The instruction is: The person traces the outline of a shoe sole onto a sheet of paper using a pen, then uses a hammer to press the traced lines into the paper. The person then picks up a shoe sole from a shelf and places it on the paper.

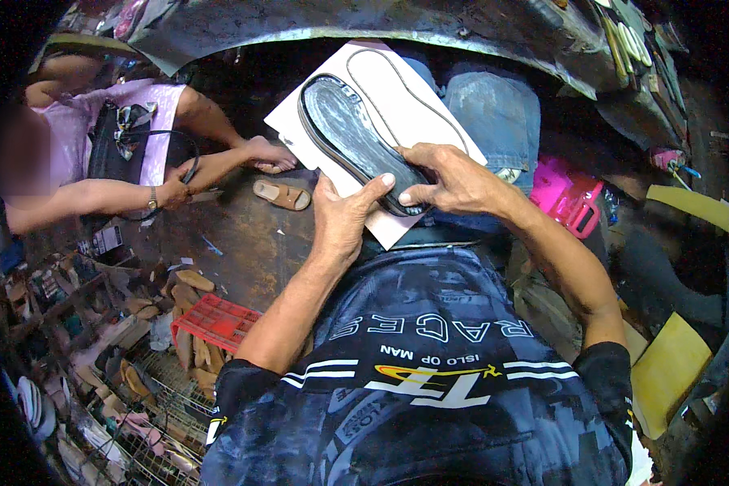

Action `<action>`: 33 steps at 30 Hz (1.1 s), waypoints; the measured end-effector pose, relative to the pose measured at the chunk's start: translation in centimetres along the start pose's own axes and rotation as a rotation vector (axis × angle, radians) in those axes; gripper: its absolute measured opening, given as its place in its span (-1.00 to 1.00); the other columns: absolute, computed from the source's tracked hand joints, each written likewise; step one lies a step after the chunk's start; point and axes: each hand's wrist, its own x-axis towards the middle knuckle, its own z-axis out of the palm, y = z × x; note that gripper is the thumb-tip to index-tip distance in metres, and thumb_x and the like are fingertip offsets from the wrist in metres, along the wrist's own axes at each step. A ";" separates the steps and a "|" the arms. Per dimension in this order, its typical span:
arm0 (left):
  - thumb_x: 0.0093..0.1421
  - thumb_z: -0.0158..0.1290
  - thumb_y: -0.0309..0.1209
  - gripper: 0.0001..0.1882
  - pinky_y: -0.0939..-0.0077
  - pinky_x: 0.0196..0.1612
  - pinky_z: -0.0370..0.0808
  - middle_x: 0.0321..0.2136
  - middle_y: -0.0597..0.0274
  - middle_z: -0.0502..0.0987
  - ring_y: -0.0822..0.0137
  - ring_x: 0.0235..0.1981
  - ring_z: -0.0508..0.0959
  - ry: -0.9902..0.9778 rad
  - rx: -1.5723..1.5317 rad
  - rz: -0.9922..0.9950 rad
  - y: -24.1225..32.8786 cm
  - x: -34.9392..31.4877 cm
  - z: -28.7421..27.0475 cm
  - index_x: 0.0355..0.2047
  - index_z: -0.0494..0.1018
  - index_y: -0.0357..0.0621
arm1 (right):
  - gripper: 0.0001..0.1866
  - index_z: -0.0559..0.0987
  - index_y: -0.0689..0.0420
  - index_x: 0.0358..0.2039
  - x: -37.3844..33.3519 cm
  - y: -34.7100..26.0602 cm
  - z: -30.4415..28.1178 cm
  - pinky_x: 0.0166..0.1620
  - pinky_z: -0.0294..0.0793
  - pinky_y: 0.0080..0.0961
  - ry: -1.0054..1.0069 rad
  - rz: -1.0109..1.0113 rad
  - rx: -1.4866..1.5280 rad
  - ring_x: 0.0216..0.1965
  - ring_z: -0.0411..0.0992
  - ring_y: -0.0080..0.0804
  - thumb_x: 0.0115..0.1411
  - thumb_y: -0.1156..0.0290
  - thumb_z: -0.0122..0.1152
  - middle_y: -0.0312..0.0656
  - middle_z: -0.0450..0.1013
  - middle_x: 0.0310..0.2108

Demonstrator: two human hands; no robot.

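A dark shoe sole (340, 121) with whitish smears over its inner face lies slanted across a white board (409, 101). My left hand (344, 212) grips the near end of the sole from the left, thumb pressed on the rim. From the right, my right hand (454, 182) holds the same end, its thumb on top and its fingers curled at the edge. Beside the sole, a thin dark sole-shaped loop (360, 55) runs over the board; whether it is drawn or a laid strip, I cannot tell. The board rests across my lap, over blue denim (494, 113).
Another person sits at the left, a hand (170, 191) near their bare foot. A brown sandal (282, 194) lies on the floor. A red plastic crate (219, 320) stands among shoe parts at lower left. At right are a pink plastic container (563, 194) and a yellow sheet (672, 373).
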 end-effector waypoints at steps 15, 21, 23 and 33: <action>0.27 0.32 -0.66 -0.48 0.39 0.09 0.69 0.00 0.13 0.65 0.29 -0.02 0.70 0.058 -0.155 -0.048 -0.6 -0.1 0.2 0.20 0.41 -0.29 | -0.18 0.53 0.33 0.33 0.1 -1.6 0.2 0.10 0.55 0.00 -0.035 0.062 -0.023 0.03 0.59 0.23 0.17 0.08 0.53 0.23 0.59 -0.08; 0.21 0.32 -0.65 -0.32 0.26 0.25 0.63 0.07 0.08 0.62 0.20 0.09 0.67 0.073 -0.111 -0.100 0.0 0.2 -1.6 0.31 0.32 -0.29 | -0.37 0.67 0.33 0.15 0.7 -0.5 -0.2 0.03 0.60 0.03 -0.083 0.069 0.229 -0.08 0.66 0.26 0.29 0.04 0.46 0.31 0.66 -0.19; 0.22 0.31 -0.63 -0.31 0.24 0.28 0.62 0.09 0.06 0.62 0.18 0.10 0.67 0.050 -0.138 -0.124 0.1 0.4 -2.1 0.34 0.31 -0.28 | -0.56 0.73 0.33 0.04 1.3 0.4 -0.5 0.02 0.62 0.03 0.094 0.031 0.200 -0.10 0.68 0.23 0.34 0.20 0.39 0.34 0.66 -0.21; 0.24 0.29 -0.62 -0.36 0.18 0.27 0.66 0.06 0.06 0.64 0.21 0.07 0.70 0.060 -0.164 -0.191 -0.4 0.9 -3.1 0.30 0.34 -0.27 | -0.83 0.76 0.28 -0.33 4.0 0.3 0.4 -0.10 0.65 0.04 0.139 -0.023 -0.139 -0.16 0.69 0.18 0.05 0.53 0.32 0.12 0.65 -0.25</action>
